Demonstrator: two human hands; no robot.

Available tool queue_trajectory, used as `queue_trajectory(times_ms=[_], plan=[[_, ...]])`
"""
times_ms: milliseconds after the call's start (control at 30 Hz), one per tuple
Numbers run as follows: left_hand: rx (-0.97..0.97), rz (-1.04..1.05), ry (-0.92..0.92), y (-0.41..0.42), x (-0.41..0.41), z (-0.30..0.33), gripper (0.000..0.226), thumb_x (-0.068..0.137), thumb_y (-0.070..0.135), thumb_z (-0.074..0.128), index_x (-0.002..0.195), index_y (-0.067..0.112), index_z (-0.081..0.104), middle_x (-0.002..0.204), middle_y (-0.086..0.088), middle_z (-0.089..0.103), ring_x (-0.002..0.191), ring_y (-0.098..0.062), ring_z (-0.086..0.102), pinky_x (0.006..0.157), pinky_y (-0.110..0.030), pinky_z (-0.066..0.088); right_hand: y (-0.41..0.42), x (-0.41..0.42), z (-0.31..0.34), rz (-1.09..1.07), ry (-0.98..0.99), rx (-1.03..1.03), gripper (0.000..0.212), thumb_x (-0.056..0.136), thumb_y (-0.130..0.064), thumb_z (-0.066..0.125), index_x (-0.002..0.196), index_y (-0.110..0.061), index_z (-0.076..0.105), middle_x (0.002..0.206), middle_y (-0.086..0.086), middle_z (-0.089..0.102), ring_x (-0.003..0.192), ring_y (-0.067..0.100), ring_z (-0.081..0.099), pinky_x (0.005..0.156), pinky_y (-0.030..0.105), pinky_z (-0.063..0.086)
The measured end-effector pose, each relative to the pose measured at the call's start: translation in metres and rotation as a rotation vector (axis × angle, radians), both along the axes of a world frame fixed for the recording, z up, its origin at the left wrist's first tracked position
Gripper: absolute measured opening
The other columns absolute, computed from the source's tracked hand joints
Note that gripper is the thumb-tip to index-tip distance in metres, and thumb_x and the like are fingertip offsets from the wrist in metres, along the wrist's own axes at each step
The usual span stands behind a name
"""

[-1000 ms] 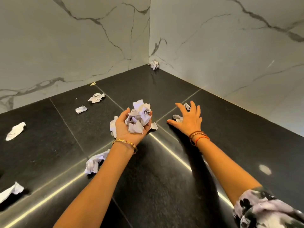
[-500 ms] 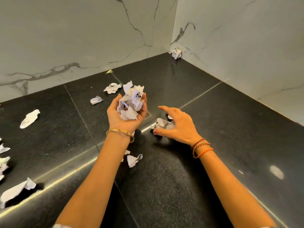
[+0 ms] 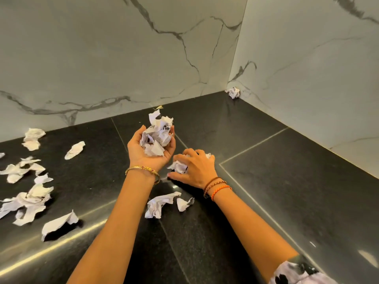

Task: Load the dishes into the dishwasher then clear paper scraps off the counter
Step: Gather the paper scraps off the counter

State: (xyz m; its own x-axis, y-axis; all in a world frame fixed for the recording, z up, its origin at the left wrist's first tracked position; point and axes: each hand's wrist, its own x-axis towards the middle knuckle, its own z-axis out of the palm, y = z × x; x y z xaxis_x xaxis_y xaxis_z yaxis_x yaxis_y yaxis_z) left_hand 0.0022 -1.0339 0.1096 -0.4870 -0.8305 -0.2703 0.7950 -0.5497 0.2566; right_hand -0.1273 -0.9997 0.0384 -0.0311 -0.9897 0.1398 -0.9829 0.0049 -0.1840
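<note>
White marble-veined walls (image 3: 123,58) meet in a corner behind a black stone surface (image 3: 287,181) crossed by thin pale seams. The left hand (image 3: 150,149) is turned palm up above the surface, its grip cupped around a heap of crumpled paper scraps (image 3: 156,136) that rises past the fingertips; a gold bangle (image 3: 142,169) circles that wrist. Just to its right the right hand (image 3: 196,168) lies palm down on the surface, its grip curled over a small crumpled scrap (image 3: 178,166), with red and brown thread bracelets (image 3: 217,186) at the wrist. Two more scraps (image 3: 162,203) lie between the forearms. A scatter of torn white pieces (image 3: 28,193) covers the left part of the surface, and one crumpled ball (image 3: 233,92) sits in the far corner against the walls.
</note>
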Motion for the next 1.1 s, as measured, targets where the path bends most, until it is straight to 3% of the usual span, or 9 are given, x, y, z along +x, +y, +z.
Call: queue_trajectory(times_ms=[133,200,333,500,633,733,833,967,1100], plan=[[0.012,0.010,-0.004,0.003,0.009,-0.001,0.038,0.090,0.035,0.040,0.105,0.005,0.058,0.095,-0.015,0.064,0.084,-0.024,0.060,0.062,-0.026,0.054,0.005,0.000,-0.009,0.005,-0.002,-0.299,0.024,0.068,-0.042,0.070,0.064,-0.020,0.060,0.064,0.000,0.056,0.055,0.024,0.055,0.044,0.020,0.024],[0.017,0.004,-0.004,0.008,0.011,-0.003,0.038,0.090,0.036,0.039,0.105,0.005,0.058,0.096,-0.014,0.063,0.084,-0.023,0.060,0.060,-0.025,0.054,0.015,-0.003,-0.013,-0.022,0.008,-0.297,0.028,0.065,-0.032,0.079,0.061,-0.016,0.056,0.060,0.002,0.054,0.052,0.025,0.055,0.040,0.016,0.015],[0.025,-0.049,-0.039,0.024,0.010,-0.008,0.036,0.090,0.036,0.039,0.103,0.008,0.059,0.098,-0.011,0.062,0.084,-0.023,0.058,0.057,-0.027,0.055,0.040,-0.009,-0.007,-0.178,-0.152,-0.184,0.030,0.090,-0.035,0.055,0.067,-0.017,0.049,0.076,0.007,0.061,0.073,0.025,0.057,0.057,0.028,0.030],[0.009,-0.117,-0.048,0.046,0.005,-0.014,0.032,0.090,0.034,0.040,0.092,0.009,0.060,0.091,-0.009,0.062,0.082,-0.022,0.057,0.057,-0.028,0.054,0.065,0.006,0.032,-0.438,-1.488,-0.362,0.021,0.091,-0.016,0.052,0.072,-0.018,0.060,0.062,0.002,0.049,0.043,0.004,0.041,0.038,0.017,0.032],[-0.057,-0.130,-0.044,0.059,-0.011,-0.012,0.026,0.090,0.032,0.043,0.089,0.013,0.061,0.081,-0.007,0.069,0.074,-0.021,0.066,0.070,-0.030,0.054,0.079,0.015,0.066,-0.387,-1.845,-0.470,0.016,0.093,-0.021,0.049,0.093,-0.022,0.065,0.071,-0.002,0.059,0.051,0.007,0.045,0.042,0.017,0.036],[-0.087,-0.196,0.023,0.072,-0.028,-0.008,0.022,0.089,0.028,0.046,0.096,0.014,0.061,0.104,-0.009,0.063,0.104,-0.026,0.059,0.098,-0.039,0.043,0.084,0.020,0.081,-0.367,-1.996,-0.532,0.015,0.093,-0.023,0.051,0.094,-0.023,0.065,0.085,0.001,0.061,0.068,0.011,0.058,0.066,0.027,0.048],[-0.137,-0.230,0.011,0.080,-0.043,-0.008,0.022,0.087,0.026,0.047,0.095,0.011,0.061,0.105,-0.011,0.060,0.101,-0.026,0.057,0.104,-0.040,0.038,0.090,0.026,0.082,-0.344,-2.055,-0.568,0.016,0.093,-0.021,0.050,0.097,-0.020,0.065,0.096,0.008,0.064,0.090,0.023,0.063,0.085,0.038,0.050],[-0.191,-0.237,-0.033,0.092,-0.058,-0.007,0.025,0.088,0.027,0.046,0.098,0.009,0.061,0.109,-0.014,0.057,0.104,-0.028,0.054,0.107,-0.041,0.036,0.104,0.028,0.078,-0.396,-2.055,-0.658,0.019,0.093,-0.025,0.050,0.097,-0.015,0.065,0.101,0.013,0.067,0.092,0.026,0.065,0.086,0.039,0.052],[-0.227,-0.273,-0.040,0.113,-0.063,-0.002,0.039,0.093,0.026,0.039,0.082,0.006,0.070,0.086,-0.011,0.068,0.077,-0.021,0.067,0.086,-0.033,0.048,0.120,0.029,0.075,-0.421,-1.940,-0.757,0.024,0.095,-0.028,0.045,0.097,-0.014,0.065,0.089,0.005,0.069,0.081,0.017,0.067,0.069,0.026,0.054]])
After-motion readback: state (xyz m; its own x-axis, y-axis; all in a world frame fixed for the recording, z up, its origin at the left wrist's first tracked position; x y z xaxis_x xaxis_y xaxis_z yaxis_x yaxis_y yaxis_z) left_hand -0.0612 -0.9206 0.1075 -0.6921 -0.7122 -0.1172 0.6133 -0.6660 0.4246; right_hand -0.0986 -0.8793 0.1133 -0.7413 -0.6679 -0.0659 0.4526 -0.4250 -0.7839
